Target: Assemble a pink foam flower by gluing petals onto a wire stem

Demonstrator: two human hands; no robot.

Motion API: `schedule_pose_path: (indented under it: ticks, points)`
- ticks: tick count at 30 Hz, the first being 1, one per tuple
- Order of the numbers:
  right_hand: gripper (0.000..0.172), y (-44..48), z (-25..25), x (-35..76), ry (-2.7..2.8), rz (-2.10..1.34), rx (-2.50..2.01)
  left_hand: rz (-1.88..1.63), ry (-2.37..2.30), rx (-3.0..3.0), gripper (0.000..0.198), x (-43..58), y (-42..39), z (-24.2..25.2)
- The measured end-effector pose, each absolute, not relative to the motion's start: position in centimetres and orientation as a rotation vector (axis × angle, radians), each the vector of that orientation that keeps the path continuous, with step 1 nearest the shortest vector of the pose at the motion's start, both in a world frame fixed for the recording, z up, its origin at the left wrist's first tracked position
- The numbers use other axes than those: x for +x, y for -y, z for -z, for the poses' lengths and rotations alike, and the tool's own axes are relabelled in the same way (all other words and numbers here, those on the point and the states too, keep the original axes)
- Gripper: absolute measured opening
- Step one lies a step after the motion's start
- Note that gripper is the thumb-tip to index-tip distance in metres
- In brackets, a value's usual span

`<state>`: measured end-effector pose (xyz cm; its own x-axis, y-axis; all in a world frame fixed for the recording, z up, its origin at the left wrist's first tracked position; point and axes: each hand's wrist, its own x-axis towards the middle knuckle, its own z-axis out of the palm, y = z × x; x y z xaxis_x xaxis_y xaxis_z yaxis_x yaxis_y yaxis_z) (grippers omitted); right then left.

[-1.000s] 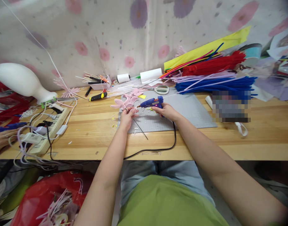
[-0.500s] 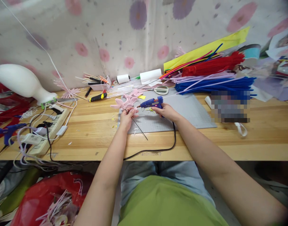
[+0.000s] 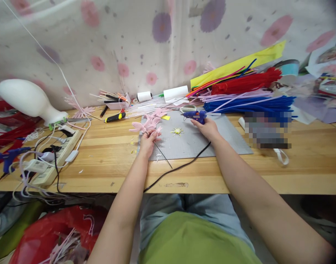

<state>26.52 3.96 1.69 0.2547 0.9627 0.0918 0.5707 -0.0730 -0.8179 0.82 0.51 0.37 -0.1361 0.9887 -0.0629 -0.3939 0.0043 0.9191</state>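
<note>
My left hand (image 3: 148,139) is closed on a pink pipe-cleaner flower (image 3: 147,123) at the left edge of the grey cutting mat (image 3: 228,139); its thin dark wire stem (image 3: 163,157) slants toward me. My right hand (image 3: 207,127) grips a blue hot glue gun (image 3: 194,116) at the mat's far side, nozzle pointing left, black cord (image 3: 181,165) trailing over the table edge. A small yellow flower centre (image 3: 178,131) lies on the mat between my hands.
Bundles of blue (image 3: 250,104) and red pipe cleaners (image 3: 246,83) lie at the back right. Scissors (image 3: 187,108), white rolls (image 3: 175,93) and a utility knife (image 3: 114,116) sit behind the mat. A power strip (image 3: 57,151), a white foam form (image 3: 29,99) and another glue gun (image 3: 8,157) lie left.
My right hand has carried the glue gun away from the flower, right and back across the mat, uncovering the yellow flower centre. The left hand stays on the flower. The view tilted slightly.
</note>
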Motion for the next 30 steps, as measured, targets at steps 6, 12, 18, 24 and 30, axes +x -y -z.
schedule_pose_path:
  ticks: [6, 12, 18, 24, 30]
  points:
    - [0.055, -5.3, -0.9, 27.1, 1.584, -0.435, -1.897, -1.473, -1.010, 0.725, 0.036, 1.0, -0.3, -0.9]
    - [0.054, -3.2, -3.4, 27.2, 1.540, -0.150, -1.884, -1.512, -1.014, 0.705, 0.030, 1.1, -0.2, -1.0]
    - [0.036, -1.1, -5.8, 24.6, 1.896, -0.482, -1.752, -1.573, -1.051, 0.746, 0.030, 1.5, -0.1, -1.0]
    - [0.020, 0.3, -5.1, 16.3, 2.154, -0.891, -1.210, -1.611, -1.134, 0.796, 0.025, 2.1, -0.6, -1.5]
    - [0.018, -0.2, -3.3, 12.3, 1.757, -1.281, -1.235, -1.633, -1.329, 1.035, 0.014, 1.9, -1.3, -2.2]
